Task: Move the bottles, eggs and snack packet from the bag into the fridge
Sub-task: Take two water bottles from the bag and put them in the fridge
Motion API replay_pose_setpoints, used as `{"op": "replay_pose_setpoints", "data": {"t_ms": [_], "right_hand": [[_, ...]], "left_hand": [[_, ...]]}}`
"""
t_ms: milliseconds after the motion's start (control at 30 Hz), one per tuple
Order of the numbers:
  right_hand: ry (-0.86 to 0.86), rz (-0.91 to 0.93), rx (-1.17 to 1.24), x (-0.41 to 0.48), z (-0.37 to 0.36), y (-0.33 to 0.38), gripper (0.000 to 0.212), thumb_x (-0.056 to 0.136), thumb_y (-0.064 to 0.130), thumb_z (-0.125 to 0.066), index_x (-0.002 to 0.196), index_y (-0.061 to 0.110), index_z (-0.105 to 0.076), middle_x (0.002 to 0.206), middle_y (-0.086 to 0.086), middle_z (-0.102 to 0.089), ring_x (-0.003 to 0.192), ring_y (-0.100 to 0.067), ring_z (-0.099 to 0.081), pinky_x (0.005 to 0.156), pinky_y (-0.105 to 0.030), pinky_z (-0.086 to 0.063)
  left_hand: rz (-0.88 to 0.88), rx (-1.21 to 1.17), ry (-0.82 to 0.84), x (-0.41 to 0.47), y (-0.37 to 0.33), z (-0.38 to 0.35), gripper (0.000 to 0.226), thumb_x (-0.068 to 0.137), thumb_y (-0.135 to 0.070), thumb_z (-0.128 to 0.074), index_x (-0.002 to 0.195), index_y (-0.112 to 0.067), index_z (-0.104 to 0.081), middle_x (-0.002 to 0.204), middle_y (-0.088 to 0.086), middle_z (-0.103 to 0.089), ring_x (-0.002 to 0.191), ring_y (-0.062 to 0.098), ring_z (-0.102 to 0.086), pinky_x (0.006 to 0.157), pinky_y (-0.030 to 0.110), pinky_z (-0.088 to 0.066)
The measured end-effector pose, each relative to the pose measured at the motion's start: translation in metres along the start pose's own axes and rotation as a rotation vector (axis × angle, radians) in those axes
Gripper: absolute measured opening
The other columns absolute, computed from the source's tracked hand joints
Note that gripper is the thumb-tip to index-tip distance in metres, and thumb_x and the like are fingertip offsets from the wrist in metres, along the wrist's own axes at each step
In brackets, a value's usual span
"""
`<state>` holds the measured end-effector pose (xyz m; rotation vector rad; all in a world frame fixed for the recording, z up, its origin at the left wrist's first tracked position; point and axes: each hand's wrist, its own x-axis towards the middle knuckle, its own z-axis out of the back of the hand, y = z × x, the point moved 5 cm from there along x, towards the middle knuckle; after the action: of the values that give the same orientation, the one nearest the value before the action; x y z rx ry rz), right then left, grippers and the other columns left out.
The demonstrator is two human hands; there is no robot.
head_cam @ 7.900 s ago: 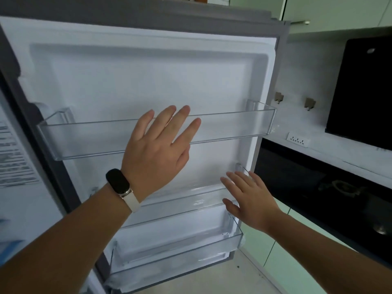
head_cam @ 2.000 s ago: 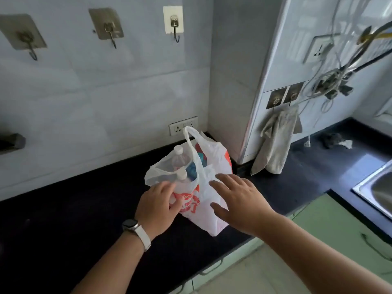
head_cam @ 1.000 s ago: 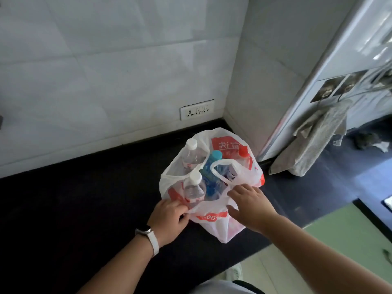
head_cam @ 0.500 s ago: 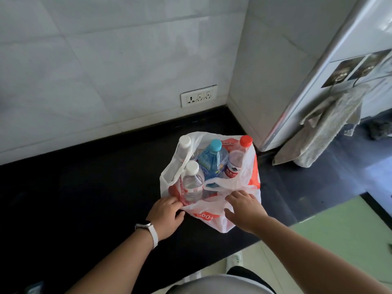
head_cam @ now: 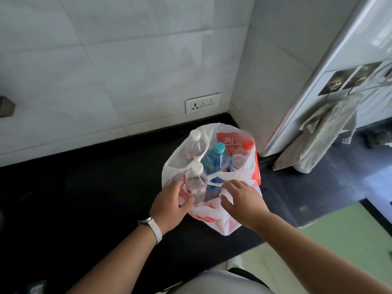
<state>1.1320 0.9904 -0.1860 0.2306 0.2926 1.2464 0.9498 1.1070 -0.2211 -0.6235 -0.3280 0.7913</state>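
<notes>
Bag (head_cam: 225, 224), counter (head_cam: 101, 187), my 12 o'clock: four bottles (head_cam: 214, 160) upright inside. Left hand (head_cam: 171, 205) grips its 8 o'clock wall; right hand (head_cam: 242, 201) pinches 4 o'clock rim. Step: opening. Next I'd free one hand, lift nearest bottle (head_cam: 196, 184).

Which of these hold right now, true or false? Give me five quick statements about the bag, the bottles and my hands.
1. The bag holds four capped bottles. True.
2. The blue-capped bottle lies flat outside the bag. False: it stands inside the bag, among the others.
3. The left hand and the right hand both hold the bag at its near rim. True.
4. The red-capped bottle is nearest the person. False: it is at the far side; a white-capped bottle is nearest.
5. A towel hangs to the right of the bag. True.
</notes>
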Motion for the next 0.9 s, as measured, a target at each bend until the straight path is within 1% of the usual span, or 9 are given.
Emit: {"op": "replay_pose_setpoints", "data": {"t_ms": [100,167,233,367,500,567,667,767,900], "right_hand": [[-0.156,0.023,0.065,0.005,0.025,0.012,0.031,0.093,0.034,-0.056,0.122,0.021,-0.061,0.120,0.007,-0.062,0.109,-0.017,-0.058,0.086,-0.026,-0.047],[-0.259,0.024,0.103,0.010,0.040,0.017,0.030,0.092,0.031,-0.059,0.120,0.020,-0.062,0.116,0.005,-0.062,0.104,-0.018,-0.060,0.081,-0.027,-0.053],[-0.310,-0.013,0.139,0.017,0.053,0.018,0.035,0.093,0.032,-0.059,0.125,0.019,-0.058,0.123,0.004,-0.059,0.109,-0.018,-0.058,0.083,-0.029,-0.054],[-0.220,-0.108,0.180,0.039,0.061,0.014,0.055,0.092,0.040,-0.059,0.140,0.023,-0.039,0.144,0.004,-0.043,0.128,-0.019,-0.045,0.101,-0.034,-0.046],[-0.128,-0.186,0.204,0.057,0.053,0.011,0.064,0.092,0.043,-0.059,0.145,0.023,-0.029,0.149,0.003,-0.037,0.134,-0.022,-0.039,0.110,-0.043,-0.039],[-0.113,-0.227,0.248,0.063,0.046,0.009,0.065,0.093,0.042,-0.059,0.147,0.023,-0.027,0.150,0.002,-0.037,0.136,-0.022,-0.039,0.112,-0.042,-0.038],[-0.075,-0.271,0.325,0.068,0.034,0.008,0.068,0.092,0.038,-0.062,0.148,0.024,-0.025,0.149,0.003,-0.039,0.134,-0.021,-0.043,0.106,-0.037,-0.042],[-0.071,-0.269,0.331,0.070,0.026,0.006,0.077,0.088,0.040,-0.067,0.148,0.026,-0.022,0.151,0.003,-0.038,0.134,-0.022,-0.044,0.102,-0.039,-0.046],[-0.053,-0.256,0.240,0.069,0.015,0.004,0.092,0.085,0.047,-0.068,0.152,0.024,-0.008,0.158,0.001,-0.024,0.144,-0.023,-0.028,0.112,-0.043,-0.034]], "left_hand": [[0.015,-0.097,-0.013,0.004,-0.012,0.010,0.057,0.086,-0.045,-0.068,0.134,-0.027,-0.044,0.123,-0.018,-0.050,0.111,-0.001,-0.052,0.089,0.020,-0.049],[0.010,-0.178,-0.012,0.008,-0.020,0.015,0.059,0.084,-0.043,-0.071,0.134,-0.031,-0.044,0.127,-0.020,-0.052,0.115,-0.001,-0.053,0.092,0.022,-0.051],[0.017,-0.231,0.002,0.012,-0.027,0.018,0.062,0.082,-0.039,-0.075,0.135,-0.035,-0.042,0.127,-0.023,-0.050,0.118,-0.002,-0.051,0.096,0.022,-0.049],[0.021,-0.245,0.022,0.021,-0.028,0.015,0.067,0.079,-0.043,-0.077,0.135,-0.039,-0.040,0.130,-0.026,-0.049,0.124,-0.003,-0.046,0.099,0.023,-0.045],[0.055,-0.261,0.021,0.026,-0.025,0.006,0.074,0.077,-0.046,-0.078,0.138,-0.042,-0.037,0.134,-0.023,-0.048,0.126,-0.003,-0.044,0.097,0.018,-0.043],[0.076,-0.276,0.008,0.027,-0.024,0.002,0.074,0.077,-0.046,-0.078,0.138,-0.042,-0.037,0.134,-0.022,-0.049,0.127,-0.002,-0.044,0.098,0.019,-0.044],[0.108,-0.305,0.013,0.028,-0.020,-0.002,0.073,0.077,-0.047,-0.078,0.138,-0.042,-0.038,0.133,-0.022,-0.050,0.129,0.001,-0.045,0.103,0.027,-0.046],[0.130,-0.325,0.028,0.029,-0.017,-0.004,0.073,0.076,-0.049,-0.078,0.137,-0.042,-0.039,0.132,-0.023,-0.051,0.128,0.002,-0.047,0.103,0.036,-0.050],[0.146,-0.322,0.024,0.029,-0.017,-0.003,0.074,0.075,-0.047,-0.080,0.137,-0.040,-0.041,0.130,-0.022,-0.054,0.125,0.001,-0.050,0.102,0.037,-0.051]]}}
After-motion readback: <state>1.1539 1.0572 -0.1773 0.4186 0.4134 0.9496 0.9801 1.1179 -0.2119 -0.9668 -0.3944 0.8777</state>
